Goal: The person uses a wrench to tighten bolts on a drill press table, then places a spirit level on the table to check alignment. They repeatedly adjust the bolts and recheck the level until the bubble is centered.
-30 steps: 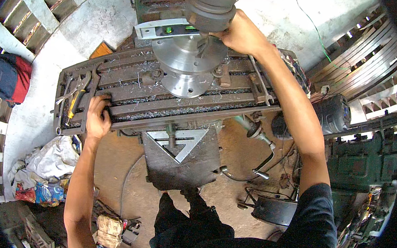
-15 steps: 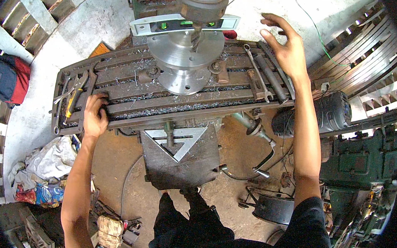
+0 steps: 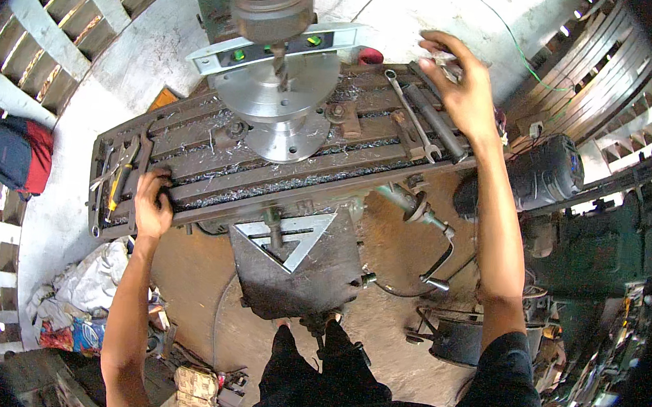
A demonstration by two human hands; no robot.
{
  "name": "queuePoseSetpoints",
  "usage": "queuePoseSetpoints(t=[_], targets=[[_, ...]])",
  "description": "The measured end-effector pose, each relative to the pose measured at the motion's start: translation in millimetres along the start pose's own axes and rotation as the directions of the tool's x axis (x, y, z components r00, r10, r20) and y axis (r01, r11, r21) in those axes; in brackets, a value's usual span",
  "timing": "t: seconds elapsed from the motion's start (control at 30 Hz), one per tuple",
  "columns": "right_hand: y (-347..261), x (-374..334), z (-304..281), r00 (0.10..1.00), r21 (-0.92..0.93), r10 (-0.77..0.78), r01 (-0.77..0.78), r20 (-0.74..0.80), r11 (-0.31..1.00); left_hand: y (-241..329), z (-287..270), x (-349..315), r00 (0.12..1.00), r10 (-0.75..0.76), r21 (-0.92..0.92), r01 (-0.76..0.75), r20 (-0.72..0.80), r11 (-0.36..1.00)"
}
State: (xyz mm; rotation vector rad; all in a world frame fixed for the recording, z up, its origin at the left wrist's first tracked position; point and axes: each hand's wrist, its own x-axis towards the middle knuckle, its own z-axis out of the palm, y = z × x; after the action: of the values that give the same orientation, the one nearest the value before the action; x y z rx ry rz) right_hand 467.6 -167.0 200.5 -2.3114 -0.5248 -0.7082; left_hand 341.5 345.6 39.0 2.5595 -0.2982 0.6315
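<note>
My left hand rests at the front edge of the slotted machine table, fingers bent and apart, beside a yellow-handled tool and a dark wrench. My right hand hovers over the table's right end with spread, curved fingers and nothing visible in them. Below it lie a combination wrench and a dark round bar. A shiny steel flange is mounted on the table. Over it hangs the spindle with a drill bit. A spirit level lies across the flange's far side.
Metal chips litter the table slots. A triangular metal square lies on the knee below, with a crank handle to its right. A black cylindrical machine stands at right; a backpack is far left.
The view has shifted, so the spindle and flange appear further left. My right hand sits slightly lower and further left in the picture, still spread. My left hand stays at the table edge.
</note>
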Motion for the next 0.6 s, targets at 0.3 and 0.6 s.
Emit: queuePoseSetpoints(t=[0.3,0.6], targets=[[-7,52,62,0.980,0.169,-0.154,0.132,0.127,0.977,-1,0,2,1.000,0.014,0.034,-0.015,0.027,0.999],[6,50,73,0.980,0.361,-0.032,-0.041,0.194,0.932,-2,0,1,0.999,-0.015,0.012,0.014,0.040,1.000]])
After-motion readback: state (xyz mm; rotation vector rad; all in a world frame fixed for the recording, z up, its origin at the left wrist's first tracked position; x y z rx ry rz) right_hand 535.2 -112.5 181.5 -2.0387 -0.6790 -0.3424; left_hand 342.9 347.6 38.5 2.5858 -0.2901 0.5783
